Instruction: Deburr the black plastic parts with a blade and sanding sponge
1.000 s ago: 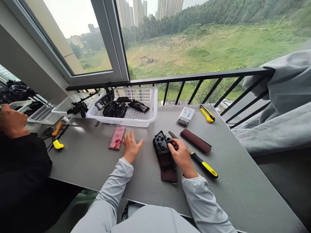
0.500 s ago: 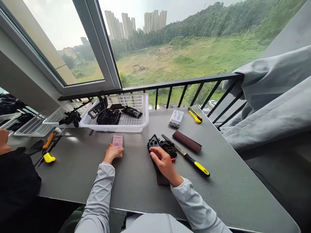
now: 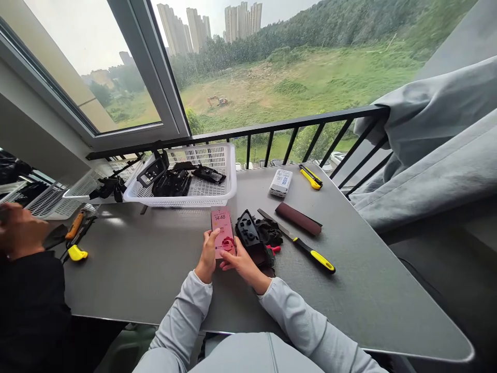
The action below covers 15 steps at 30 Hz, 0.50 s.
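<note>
Both hands are converging on the smartphone [image 3: 223, 230], which is shifting rightward toward the black plastic game-console shell [image 3: 248, 234], while the right hand [image 3: 244, 264] is leaving that shell to join the left hand [image 3: 207, 254]. Its lit pink screen is reading 14:48. The left fingers [image 3: 210, 241] are curling around the phone's left edge, and the right fingers [image 3: 229, 263] are closing against its lower end, so both hands are gripping it; I cannot tell whether it is clear of the grey table [image 3: 349, 295].

Just right of the right fingers, the shell is lying on a maroon sanding sheet [image 3: 268, 271], beside a crumpled black cloth [image 3: 269, 233] and a small red piece [image 3: 276, 249]. Farther right, a knife with a yellow-and-black handle [image 3: 312, 255] is lying near a maroon sanding strip [image 3: 298, 218]. Beyond the fingertips, a white plastic basket [image 3: 221, 181] is holding black parts, and a white box [image 3: 280, 182] is carrying a label too small to read. Far left of the fingers, a co-worker's hand [image 3: 21, 228] is reaching over the table's edge near an orange-handled tool [image 3: 74, 226]
</note>
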Each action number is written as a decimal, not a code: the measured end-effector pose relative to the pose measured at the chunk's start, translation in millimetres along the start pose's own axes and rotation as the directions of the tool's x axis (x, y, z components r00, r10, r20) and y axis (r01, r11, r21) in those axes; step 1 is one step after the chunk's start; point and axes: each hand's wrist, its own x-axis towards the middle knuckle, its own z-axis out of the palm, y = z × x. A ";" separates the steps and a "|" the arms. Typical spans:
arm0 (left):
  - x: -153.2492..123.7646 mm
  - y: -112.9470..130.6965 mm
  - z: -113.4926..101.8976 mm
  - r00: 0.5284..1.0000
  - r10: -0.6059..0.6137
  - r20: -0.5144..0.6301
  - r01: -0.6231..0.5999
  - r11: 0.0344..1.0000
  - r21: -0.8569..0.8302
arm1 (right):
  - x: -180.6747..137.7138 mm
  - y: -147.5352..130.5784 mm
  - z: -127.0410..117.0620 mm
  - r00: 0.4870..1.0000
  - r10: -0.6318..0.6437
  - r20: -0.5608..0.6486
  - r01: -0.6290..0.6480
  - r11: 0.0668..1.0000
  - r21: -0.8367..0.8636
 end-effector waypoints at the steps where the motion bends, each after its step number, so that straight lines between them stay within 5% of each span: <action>1: -0.9 0.2 -0.1 1.000 0.006 -0.007 -0.006 1.000 -0.030 | 0.2 -0.4 -0.4 1.000 -0.001 -0.004 0.001 1.000 0.003; 15: 0.7 -2.5 -0.4 0.997 0.067 -0.048 -0.072 0.992 -0.105 | 1.2 1.6 -0.2 1.000 -0.024 0.008 0.025 0.999 -0.037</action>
